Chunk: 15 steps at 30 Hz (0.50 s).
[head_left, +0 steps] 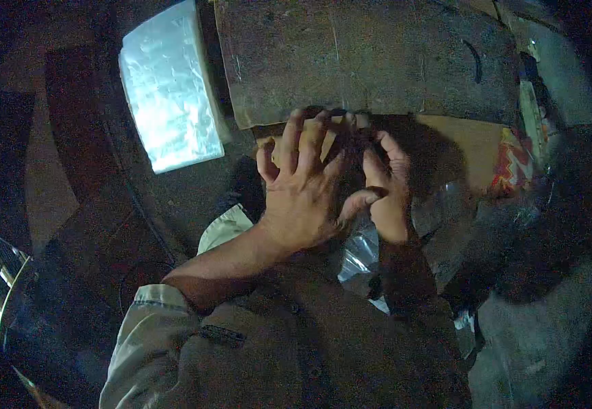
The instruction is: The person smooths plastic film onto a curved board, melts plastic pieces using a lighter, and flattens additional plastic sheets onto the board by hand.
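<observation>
A worn grey-brown board (371, 61) bears a dark curved streak (474, 63) toward its right end. A tan panel (480, 140) shows along its near edge, with red-and-white print (512, 163) at the right. Left of the board, glossy plastic sheets (170, 88) lie on a dark surface (187, 187).

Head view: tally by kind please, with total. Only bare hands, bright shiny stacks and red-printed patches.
Bare hands: 2 (left hand, right hand)
Bright shiny stack: 1
Red-printed patch: 1
Total: 4
</observation>
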Each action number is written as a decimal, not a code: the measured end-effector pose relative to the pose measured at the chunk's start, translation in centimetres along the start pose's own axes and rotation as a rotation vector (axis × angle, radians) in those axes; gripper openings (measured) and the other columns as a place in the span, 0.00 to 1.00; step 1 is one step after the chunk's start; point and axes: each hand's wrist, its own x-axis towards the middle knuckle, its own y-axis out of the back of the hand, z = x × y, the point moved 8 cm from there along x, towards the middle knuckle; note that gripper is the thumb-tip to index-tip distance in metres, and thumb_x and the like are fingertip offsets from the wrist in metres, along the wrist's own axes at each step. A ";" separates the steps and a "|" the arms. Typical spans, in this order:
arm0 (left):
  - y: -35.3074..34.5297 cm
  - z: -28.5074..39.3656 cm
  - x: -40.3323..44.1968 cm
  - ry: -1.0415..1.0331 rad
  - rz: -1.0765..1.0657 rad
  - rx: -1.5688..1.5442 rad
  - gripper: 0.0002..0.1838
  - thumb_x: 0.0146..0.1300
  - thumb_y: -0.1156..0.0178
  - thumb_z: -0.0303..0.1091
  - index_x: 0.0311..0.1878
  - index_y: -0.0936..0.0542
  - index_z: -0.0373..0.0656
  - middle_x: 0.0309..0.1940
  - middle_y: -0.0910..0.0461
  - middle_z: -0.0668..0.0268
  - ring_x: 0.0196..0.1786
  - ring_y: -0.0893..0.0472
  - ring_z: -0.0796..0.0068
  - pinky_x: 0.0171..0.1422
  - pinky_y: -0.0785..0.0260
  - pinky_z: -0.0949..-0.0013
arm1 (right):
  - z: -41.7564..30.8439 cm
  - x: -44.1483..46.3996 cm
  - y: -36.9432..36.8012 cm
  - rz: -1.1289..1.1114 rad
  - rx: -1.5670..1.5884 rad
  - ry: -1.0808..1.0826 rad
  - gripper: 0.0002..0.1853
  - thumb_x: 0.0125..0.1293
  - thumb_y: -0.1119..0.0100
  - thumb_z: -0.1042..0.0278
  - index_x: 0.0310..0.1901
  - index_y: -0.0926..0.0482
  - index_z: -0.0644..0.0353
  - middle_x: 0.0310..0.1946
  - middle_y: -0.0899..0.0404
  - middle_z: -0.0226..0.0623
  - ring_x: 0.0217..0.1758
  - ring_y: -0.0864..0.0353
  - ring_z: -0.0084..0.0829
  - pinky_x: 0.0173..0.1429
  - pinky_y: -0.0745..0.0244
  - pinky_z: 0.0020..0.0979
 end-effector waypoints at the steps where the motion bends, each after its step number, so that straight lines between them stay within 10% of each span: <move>1: 0.0 -0.1 0.1 -0.005 0.019 0.015 0.41 0.55 0.53 0.72 0.64 0.30 0.53 0.65 0.39 0.55 0.69 0.45 0.50 0.64 0.59 0.43 | -1.2 0.0 -0.4 0.010 -0.055 0.045 0.20 0.62 0.41 0.69 0.54 0.30 0.65 0.38 0.23 0.34 0.44 0.25 0.26 0.53 0.31 0.29; 15: -0.7 -0.2 0.3 0.012 -0.065 0.086 0.46 0.53 0.55 0.76 0.70 0.36 0.56 0.67 0.43 0.52 0.72 0.50 0.49 0.69 0.65 0.44 | -3.2 0.6 -1.6 -0.152 -0.020 -0.120 0.12 0.64 0.41 0.66 0.43 0.25 0.64 0.35 0.22 0.32 0.39 0.25 0.22 0.46 0.30 0.27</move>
